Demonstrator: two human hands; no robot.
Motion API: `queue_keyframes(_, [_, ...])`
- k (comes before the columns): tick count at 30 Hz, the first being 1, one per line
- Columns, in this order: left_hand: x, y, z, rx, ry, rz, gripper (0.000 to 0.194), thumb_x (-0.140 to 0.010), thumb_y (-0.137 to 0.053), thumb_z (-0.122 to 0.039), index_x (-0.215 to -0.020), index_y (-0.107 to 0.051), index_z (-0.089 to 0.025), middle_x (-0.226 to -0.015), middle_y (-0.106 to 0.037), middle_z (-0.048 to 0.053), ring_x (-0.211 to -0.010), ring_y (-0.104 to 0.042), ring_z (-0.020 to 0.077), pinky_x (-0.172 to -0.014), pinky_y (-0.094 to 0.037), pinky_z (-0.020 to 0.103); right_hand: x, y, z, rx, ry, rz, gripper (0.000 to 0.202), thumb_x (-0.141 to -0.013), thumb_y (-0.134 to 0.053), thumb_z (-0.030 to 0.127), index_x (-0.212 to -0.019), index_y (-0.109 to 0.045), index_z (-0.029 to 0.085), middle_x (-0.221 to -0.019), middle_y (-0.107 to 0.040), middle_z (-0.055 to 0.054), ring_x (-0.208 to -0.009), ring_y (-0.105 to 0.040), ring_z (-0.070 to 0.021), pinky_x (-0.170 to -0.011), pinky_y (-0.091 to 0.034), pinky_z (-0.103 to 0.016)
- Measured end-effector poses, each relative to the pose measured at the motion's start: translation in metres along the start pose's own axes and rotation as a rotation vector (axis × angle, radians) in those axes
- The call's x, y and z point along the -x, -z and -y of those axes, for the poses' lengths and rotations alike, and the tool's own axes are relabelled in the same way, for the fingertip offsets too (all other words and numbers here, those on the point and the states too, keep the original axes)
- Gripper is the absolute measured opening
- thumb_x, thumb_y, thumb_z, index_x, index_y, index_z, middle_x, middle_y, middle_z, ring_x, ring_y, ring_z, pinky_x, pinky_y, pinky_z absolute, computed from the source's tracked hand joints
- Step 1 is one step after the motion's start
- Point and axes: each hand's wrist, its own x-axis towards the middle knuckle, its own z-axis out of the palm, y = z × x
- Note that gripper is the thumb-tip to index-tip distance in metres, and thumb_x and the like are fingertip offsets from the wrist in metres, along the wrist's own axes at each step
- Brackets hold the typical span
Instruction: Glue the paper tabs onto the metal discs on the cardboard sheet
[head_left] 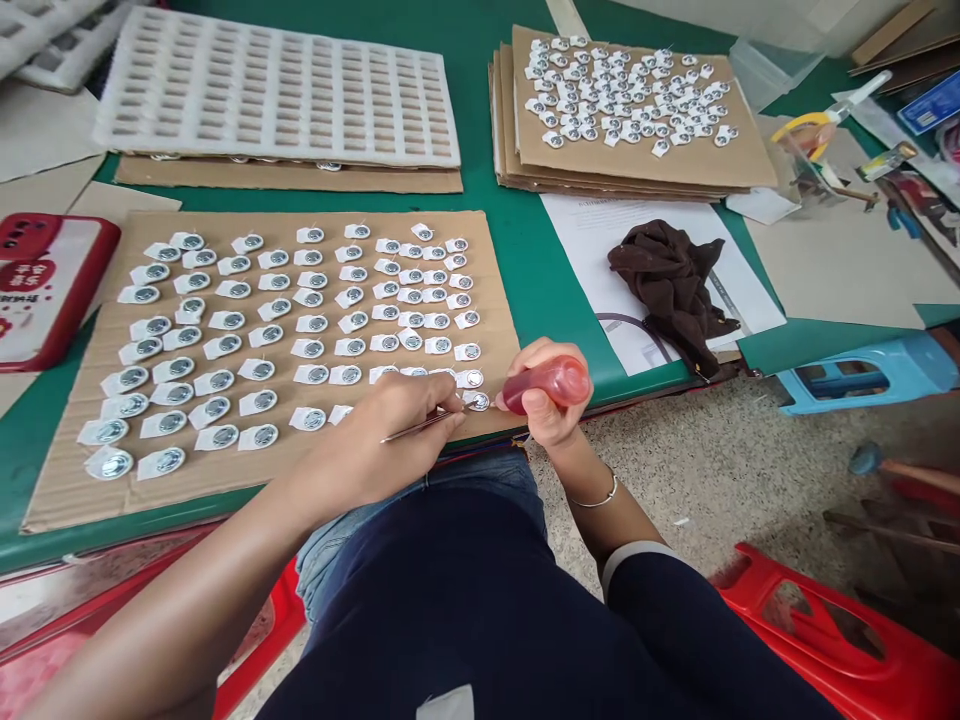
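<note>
Green matting covers the bench, and on it lies the cardboard sheet [75, 480] with its rows of small round metal parts. At that sheet's near right corner sits the part [478, 401] I'm working on. My left hand [382, 440] is closed around thin tweezers [424, 425], tips at the part. My right hand [544, 400] wraps a red squeeze bottle [551, 383], nozzle touching it. I judge the part light and easily flicked; its rim is the place to pinch it.

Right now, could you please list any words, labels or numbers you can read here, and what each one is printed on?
None can be read.
Red phone case: white characters, too blurred to read.
White sheet under the brown cloth: faint heading, too small to read.
Blue packet: print illegible.
</note>
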Motion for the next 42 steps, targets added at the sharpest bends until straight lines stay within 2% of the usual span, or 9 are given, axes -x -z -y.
queue_keyframes(8, [0.0002,-0.0014,0.0019,0.012,-0.03,-0.012,0.015,-0.085,-0.044,-0.018,-0.08,-0.059,-0.015,-0.064,-0.056,-0.001,-0.054,-0.048,0.0085,-0.049,-0.032,0.021,0.0003,-0.001,-0.0005,-0.009,0.009,-0.03,0.029,-0.077,-0.066,0.043,-0.091,-0.053,0.021,-0.071,-0.052,-0.003,-0.064,-0.054,-0.0165,-0.048,-0.048,-0.026])
queue_keyframes(20, [0.0005,0.0001,0.0007,0.026,-0.026,-0.044,0.014,-0.082,-0.047,-0.018,-0.08,-0.06,-0.014,-0.065,-0.057,0.0,-0.054,-0.049,0.0091,-0.049,-0.034,0.02,0.0014,-0.0008,-0.0007,-0.014,-0.004,0.011,0.033,-0.077,-0.066,0.046,-0.092,-0.051,0.021,-0.073,-0.053,-0.003,-0.062,-0.054,-0.0159,-0.045,-0.048,-0.026])
queue_keyframes(25, [-0.0004,-0.0004,0.001,0.028,-0.019,-0.05,0.013,-0.082,-0.048,-0.019,-0.079,-0.06,-0.015,-0.064,-0.057,0.0,-0.054,-0.049,0.0096,-0.049,-0.034,0.02,0.0011,-0.0003,-0.0002,-0.017,-0.019,0.041,0.034,-0.077,-0.066,0.047,-0.093,-0.05,0.021,-0.075,-0.054,-0.002,-0.063,-0.056,-0.0161,-0.048,-0.049,-0.028])
queue_keyframes(31, [-0.0004,-0.0012,0.0033,0.029,0.0,-0.032,0.013,-0.083,-0.048,-0.02,-0.079,-0.06,-0.016,-0.065,-0.057,-0.001,-0.056,-0.049,0.0098,-0.05,-0.034,0.021,-0.0017,-0.0013,0.0014,-0.004,0.03,0.042,0.032,-0.077,-0.066,0.046,-0.091,-0.052,0.02,-0.073,-0.055,-0.002,-0.063,-0.055,-0.016,-0.053,-0.048,-0.029])
queue_keyframes(38, [-0.0001,-0.004,0.0081,0.038,0.012,-0.034,0.012,-0.083,-0.049,-0.02,-0.079,-0.059,-0.017,-0.064,-0.057,-0.001,-0.054,-0.048,0.0093,-0.049,-0.033,0.021,-0.0006,-0.0009,0.0008,-0.015,-0.011,0.09,0.035,-0.078,-0.065,0.048,-0.094,-0.05,0.021,-0.077,-0.054,-0.002,-0.064,-0.056,-0.0155,-0.051,-0.05,-0.028])
queue_keyframes(42, [-0.0001,-0.005,0.0098,0.042,0.013,-0.045,0.012,-0.083,-0.049,-0.02,-0.08,-0.059,-0.017,-0.064,-0.057,-0.002,-0.054,-0.047,0.0091,-0.049,-0.033,0.021,-0.0024,-0.0019,0.0011,0.003,0.018,0.099,0.034,-0.078,-0.065,0.048,-0.093,-0.05,0.021,-0.076,-0.055,-0.002,-0.065,-0.056,-0.0159,-0.054,-0.051,-0.029])
